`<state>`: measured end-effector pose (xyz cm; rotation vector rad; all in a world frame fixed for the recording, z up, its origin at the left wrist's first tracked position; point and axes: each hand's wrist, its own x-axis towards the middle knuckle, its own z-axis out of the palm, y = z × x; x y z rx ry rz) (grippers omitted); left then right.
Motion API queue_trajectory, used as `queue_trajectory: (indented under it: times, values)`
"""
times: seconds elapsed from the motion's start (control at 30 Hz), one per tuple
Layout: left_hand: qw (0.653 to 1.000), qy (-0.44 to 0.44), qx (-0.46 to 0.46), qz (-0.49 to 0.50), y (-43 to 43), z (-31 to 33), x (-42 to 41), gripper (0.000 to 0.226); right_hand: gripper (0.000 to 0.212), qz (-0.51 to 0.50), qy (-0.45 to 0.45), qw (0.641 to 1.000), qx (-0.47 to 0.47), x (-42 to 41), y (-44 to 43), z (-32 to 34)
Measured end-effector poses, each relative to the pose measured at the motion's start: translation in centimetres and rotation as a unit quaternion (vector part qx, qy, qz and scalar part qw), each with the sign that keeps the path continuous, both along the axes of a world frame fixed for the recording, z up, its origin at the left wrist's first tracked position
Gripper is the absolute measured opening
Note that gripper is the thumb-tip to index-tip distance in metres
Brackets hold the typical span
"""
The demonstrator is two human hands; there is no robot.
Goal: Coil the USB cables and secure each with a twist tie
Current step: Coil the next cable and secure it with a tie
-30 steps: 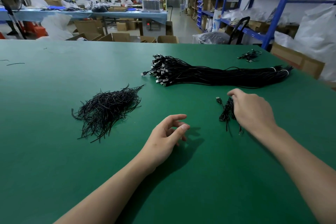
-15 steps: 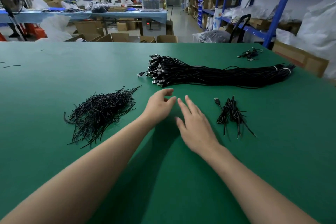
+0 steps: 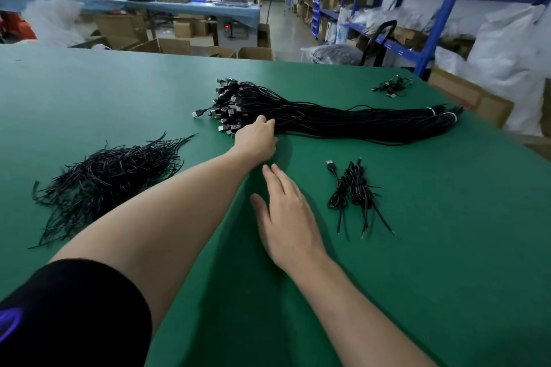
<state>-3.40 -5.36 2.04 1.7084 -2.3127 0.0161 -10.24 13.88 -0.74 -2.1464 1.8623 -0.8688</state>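
Green table (image 3: 89, 92) | done: few coils (image 3: 354, 188), centre right | pending: large cable bundle (image 3: 343, 122) | left hand (image 3: 256, 137) at bundle, grip unclear | right hand (image 3: 286, 217) flat, empty

A green table (image 3: 89, 92) carries a long bundle of USB cables (image 3: 343, 122), a heap of twist ties (image 3: 110, 173) and coiled cables (image 3: 354, 188) — more (image 3: 392, 88) at its far corner.

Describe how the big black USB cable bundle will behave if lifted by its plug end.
Likely floppy: the big bundle of thin black USB cables lies limp on the green table. Probably hefty: many strands. White ties at its far end may hold it together.
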Motion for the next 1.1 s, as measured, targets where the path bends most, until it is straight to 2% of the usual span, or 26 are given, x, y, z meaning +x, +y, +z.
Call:
queue_trajectory:
  times: [0.1, 0.3, 0.47, 0.6, 0.77, 0.87, 1.0, 1.1]
  values:
    - [0.998, -0.012, -0.061, 0.011, -0.1, -0.3, -0.2, 0.029, 0.058, 0.001, -0.008, 1.0, 0.001, 0.0, 0.0, 0.0]
    - [0.985, 0.111, -0.136, -0.003, -0.2, 1.2, 0.5, 0.022, 0.056, -0.001, -0.018, 1.0, 0.006, 0.1, -0.1, 0.1]
    - [0.964, 0.083, -0.248, -0.053, 0.2, 4.3, 0.6, 0.027, 0.054, -0.007, -0.04, 0.999, 0.012, -0.2, -0.2, 0.2]
    - [0.968, 0.141, -0.198, -0.067, 0.7, 5.8, 1.7, 0.028, 0.054, -0.007, -0.051, 0.998, 0.019, -0.3, 0.0, 0.3]
    - [0.978, 0.116, -0.163, -0.061, 1.5, 6.3, 3.6, 0.029, 0.054, -0.004, -0.072, 0.997, 0.034, -0.4, 0.0, 0.4]
    - [0.975, 0.139, -0.171, -0.019, 1.6, 7.1, 5.7, 0.03, 0.053, -0.002, -0.077, 0.996, 0.035, -0.6, -0.1, 0.2]
    - [0.946, 0.255, -0.184, 0.079, 2.1, 9.3, 10.5, 0.028, 0.053, -0.001, -0.086, 0.996, 0.024, -0.7, -0.3, 0.2]
    - [0.925, 0.34, -0.147, 0.082, 4.8, 9.6, 12.7, 0.027, 0.052, 0.005, -0.108, 0.994, 0.026, -0.7, -0.4, 0.4]
